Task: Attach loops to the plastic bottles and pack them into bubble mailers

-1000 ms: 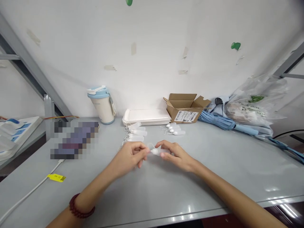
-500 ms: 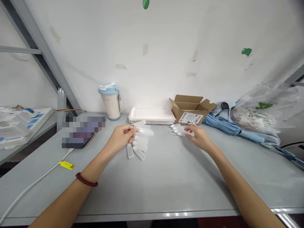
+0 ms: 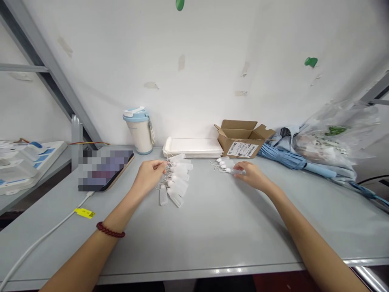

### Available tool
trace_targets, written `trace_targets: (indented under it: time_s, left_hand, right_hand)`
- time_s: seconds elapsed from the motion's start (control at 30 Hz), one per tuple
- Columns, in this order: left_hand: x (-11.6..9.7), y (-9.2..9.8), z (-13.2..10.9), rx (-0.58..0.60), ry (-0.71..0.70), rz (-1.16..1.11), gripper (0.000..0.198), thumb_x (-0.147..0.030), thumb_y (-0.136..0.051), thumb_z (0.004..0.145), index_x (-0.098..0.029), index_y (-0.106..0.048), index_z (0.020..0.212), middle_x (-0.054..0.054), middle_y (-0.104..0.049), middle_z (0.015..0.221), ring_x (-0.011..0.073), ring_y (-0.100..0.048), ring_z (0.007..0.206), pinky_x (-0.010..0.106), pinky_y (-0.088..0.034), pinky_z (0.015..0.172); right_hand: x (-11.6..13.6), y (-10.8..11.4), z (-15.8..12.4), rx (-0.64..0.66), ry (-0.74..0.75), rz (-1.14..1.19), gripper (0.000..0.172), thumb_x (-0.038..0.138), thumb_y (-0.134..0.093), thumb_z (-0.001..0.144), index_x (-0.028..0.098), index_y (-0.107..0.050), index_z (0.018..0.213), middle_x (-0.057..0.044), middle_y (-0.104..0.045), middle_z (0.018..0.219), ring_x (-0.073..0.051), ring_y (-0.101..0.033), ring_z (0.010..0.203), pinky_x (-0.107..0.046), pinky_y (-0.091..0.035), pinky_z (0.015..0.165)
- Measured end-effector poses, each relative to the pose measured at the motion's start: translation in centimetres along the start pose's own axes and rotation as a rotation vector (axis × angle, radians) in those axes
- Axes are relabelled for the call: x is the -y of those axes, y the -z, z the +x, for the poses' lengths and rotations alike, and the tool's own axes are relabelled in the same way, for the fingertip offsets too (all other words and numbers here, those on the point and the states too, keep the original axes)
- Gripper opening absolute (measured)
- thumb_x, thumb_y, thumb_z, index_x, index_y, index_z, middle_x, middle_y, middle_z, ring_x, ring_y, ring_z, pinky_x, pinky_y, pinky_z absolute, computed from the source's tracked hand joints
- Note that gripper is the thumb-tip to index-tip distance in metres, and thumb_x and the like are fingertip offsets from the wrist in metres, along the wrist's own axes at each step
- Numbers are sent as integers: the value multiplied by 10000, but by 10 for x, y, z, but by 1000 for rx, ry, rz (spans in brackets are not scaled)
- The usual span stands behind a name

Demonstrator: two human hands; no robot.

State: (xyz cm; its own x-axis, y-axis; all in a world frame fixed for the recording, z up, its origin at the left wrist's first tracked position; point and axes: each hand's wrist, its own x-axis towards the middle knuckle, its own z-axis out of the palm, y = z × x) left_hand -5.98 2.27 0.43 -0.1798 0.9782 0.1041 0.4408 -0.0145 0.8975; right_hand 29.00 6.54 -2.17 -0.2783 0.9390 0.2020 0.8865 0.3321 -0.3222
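Observation:
Several small, translucent white plastic pieces with string loops [image 3: 179, 185] lie fanned out on the grey table. At their string ends is my left hand [image 3: 149, 174], its thumb and forefinger pinched together; what lies between the fingertips is too small to make out. A smaller group of the same pieces [image 3: 223, 161] rests to the right, in front of the cardboard box. My right hand [image 3: 252, 175] has its fingertips closed on the nearest white plastic piece [image 3: 234, 171] of that group, whose string points left.
Behind the pieces sit a stack of white trays [image 3: 194, 148] and an open cardboard box [image 3: 243, 142]. A cup [image 3: 140, 132] and a phone [image 3: 118, 170] with a white cable [image 3: 54, 227] are on the left. To the right lie a folded blue umbrella [image 3: 285, 158] and a plastic bag [image 3: 337, 138].
My left hand has drawn back slightly left from the fanned pieces. My right hand stays at the smaller group, on the nearest piece. The whole view has shifted slightly.

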Motion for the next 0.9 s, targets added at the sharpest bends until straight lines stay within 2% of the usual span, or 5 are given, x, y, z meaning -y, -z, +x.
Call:
trace_targets:
  time_s: [0.33, 0.53, 0.67, 0.77, 0.9]
  left_hand:
    - [-12, 0, -7, -11, 7, 67, 322, -372, -549, 739, -134, -711, 883, 0, -610, 628, 125, -479, 525, 221, -326, 481]
    - [-14, -1, -10, -4, -21, 87, 325, -376, -544, 740, -147, -709, 900, 4, -637, 644, 138, -522, 540, 225, -352, 491]
    - [-16, -4, -14, 10, -46, 59, 308, -373, -542, 740, -147, -702, 876, 12, -645, 662, 157, -567, 601, 230, -394, 537]
    - [-15, -10, -19, 39, -109, 46, 317, -376, -539, 752, -144, -690, 905, 16, -635, 671, 161, -569, 630, 233, -407, 562]
    - [-14, -18, -27, 123, -192, 54, 323, -393, -515, 788, -160, -673, 946, -8, -580, 648, 134, -513, 572, 230, -392, 542]
  right_hand:
    - [14, 4, -2, 73, -19, -5, 174, 251, -558, 777, 140, -619, 896, -104, -656, 913, -225, -599, 836, -316, -449, 732]
    - [17, 6, -3, 52, -14, 17, 149, 229, -548, 786, 139, -623, 879, -114, -664, 916, -237, -601, 842, -329, -450, 737]
    - [23, 7, -3, 8, -10, 44, 195, 235, -496, 831, 143, -616, 954, -129, -665, 1003, -244, -598, 910, -344, -448, 777]
    - [35, 8, -5, -31, -6, 149, 259, 316, -461, 866, 162, -600, 1020, -104, -669, 1017, -225, -603, 882, -340, -457, 752]
    - [62, 9, -13, -34, 33, 402, 296, 407, -451, 875, 190, -607, 1000, -51, -675, 927, -182, -598, 777, -307, -458, 684]
